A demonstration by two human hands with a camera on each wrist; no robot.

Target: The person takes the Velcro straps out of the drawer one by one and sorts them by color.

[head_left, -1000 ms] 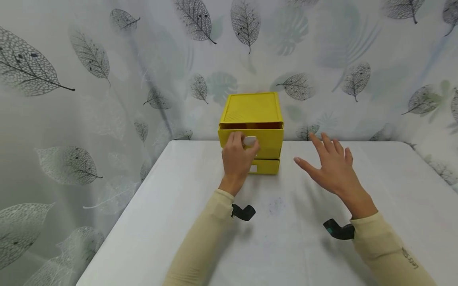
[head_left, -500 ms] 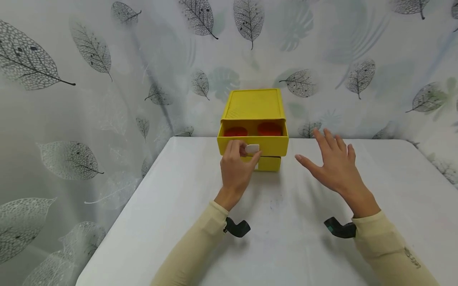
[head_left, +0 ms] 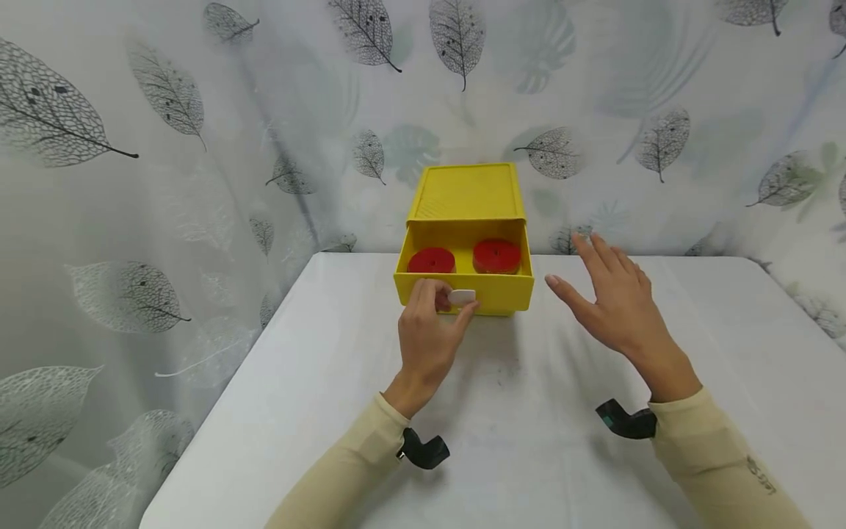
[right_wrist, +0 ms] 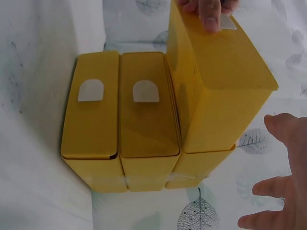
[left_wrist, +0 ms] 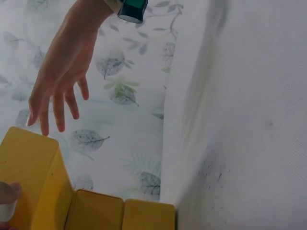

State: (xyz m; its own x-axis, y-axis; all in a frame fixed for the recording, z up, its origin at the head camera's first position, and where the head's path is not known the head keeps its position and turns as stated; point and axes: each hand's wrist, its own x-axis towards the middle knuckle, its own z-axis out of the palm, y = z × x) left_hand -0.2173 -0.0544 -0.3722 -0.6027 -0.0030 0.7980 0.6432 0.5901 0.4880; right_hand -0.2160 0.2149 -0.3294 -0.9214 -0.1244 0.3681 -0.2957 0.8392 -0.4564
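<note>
A yellow drawer box (head_left: 469, 191) stands at the back of the table, its top drawer (head_left: 505, 294) pulled well out. Inside that drawer lie two red round discs (head_left: 432, 260), each with a small dark spot in its middle; the right disc (head_left: 497, 256) looks thicker. My left hand (head_left: 426, 345) pinches the white tab handle (head_left: 461, 297) on the drawer's front. To the right of the box, my right hand (head_left: 617, 316) hovers with its fingers spread and touches nothing. In the right wrist view the lower drawers (right_wrist: 149, 120) are closed.
The box rests on a table with a white cover (head_left: 317, 353), against a leaf-patterned curtain (head_left: 581, 95). A similar curtain (head_left: 152, 220) hangs along the left side. Black wrist cameras (head_left: 423, 450) jut out from both wrists.
My left hand has drawn the top drawer toward me, from barely ajar to well out, bringing the red discs into view. My right hand has stayed nearly in place.
</note>
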